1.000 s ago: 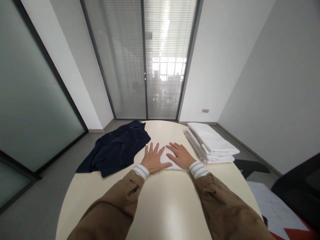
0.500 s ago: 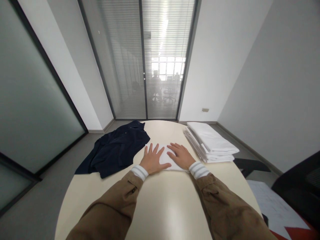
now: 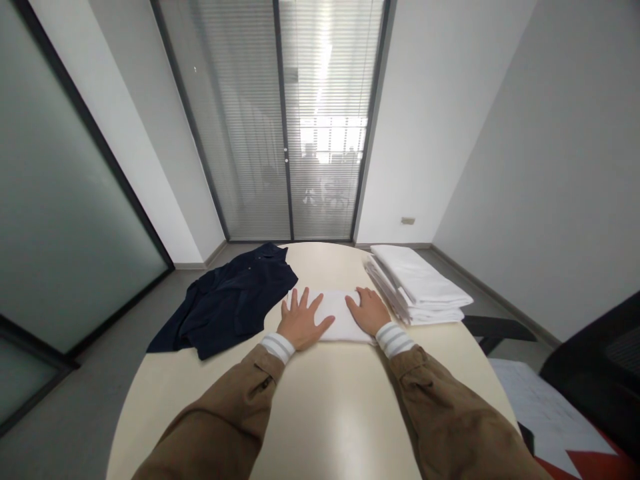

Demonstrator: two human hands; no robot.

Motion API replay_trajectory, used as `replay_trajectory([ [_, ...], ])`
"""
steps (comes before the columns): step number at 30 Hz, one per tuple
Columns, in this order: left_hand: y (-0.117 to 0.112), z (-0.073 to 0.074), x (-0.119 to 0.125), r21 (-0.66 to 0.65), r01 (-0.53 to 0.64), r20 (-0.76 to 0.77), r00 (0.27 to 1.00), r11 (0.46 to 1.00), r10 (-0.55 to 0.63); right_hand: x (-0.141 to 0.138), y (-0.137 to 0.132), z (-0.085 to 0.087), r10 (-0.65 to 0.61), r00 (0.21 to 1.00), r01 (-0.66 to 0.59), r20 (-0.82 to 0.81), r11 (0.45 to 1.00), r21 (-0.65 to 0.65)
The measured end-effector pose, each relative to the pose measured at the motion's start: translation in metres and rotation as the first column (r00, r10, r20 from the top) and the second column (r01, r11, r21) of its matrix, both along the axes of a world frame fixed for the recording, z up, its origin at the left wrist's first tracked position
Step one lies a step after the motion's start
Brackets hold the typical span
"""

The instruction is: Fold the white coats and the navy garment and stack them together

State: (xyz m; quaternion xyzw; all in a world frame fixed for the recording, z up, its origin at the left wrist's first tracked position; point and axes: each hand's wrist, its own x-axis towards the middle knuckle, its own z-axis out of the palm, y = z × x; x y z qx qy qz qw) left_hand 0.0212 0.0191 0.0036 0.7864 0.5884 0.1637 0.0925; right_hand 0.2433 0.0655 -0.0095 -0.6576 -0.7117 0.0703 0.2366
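Note:
A small folded white cloth (image 3: 338, 317) lies on the round cream table (image 3: 320, 407) in front of me. My left hand (image 3: 301, 323) rests flat on its left edge with fingers spread. My right hand (image 3: 370, 310) lies flat on its right edge, fingers stretched forward. Neither hand grips anything. A dark navy shirt (image 3: 230, 300) lies crumpled to the left, draped over the table's edge. A stack of folded white cloths (image 3: 419, 283) sits to the right, close to my right hand.
A black chair (image 3: 595, 353) stands at the right, with a red and white floor patch (image 3: 565, 433) beside it. Glass doors with blinds (image 3: 300, 120) close off the far side. A dark glass partition (image 3: 50, 200) runs along the left.
Both hands have slid apart across the white cloth, the left one leftward and the right one rightward, baring more of its middle. The camera shifted slightly.

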Motion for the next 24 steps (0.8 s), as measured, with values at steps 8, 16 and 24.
replay_trajectory([
  [8, 0.016, -0.015, -0.006, 0.134, -0.189, 0.221, 0.963, 0.973, 0.157, 0.01, 0.006, -0.002, -0.03, 0.977, 0.039, -0.21, 0.998, 0.042],
  [16, 0.028, -0.02, -0.019, 0.151, -0.269, 0.55, 0.822, 0.951, 0.145, 0.017, 0.012, -0.006, 0.024, 0.882, 0.059, -0.471, 0.985, 0.162],
  [24, 0.04, -0.027, -0.025, -0.06, -0.318, 0.784, 0.571, 0.946, 0.241, 0.015, 0.005, 0.012, 0.217, 0.802, 0.018, -0.556, 0.923, 0.386],
])
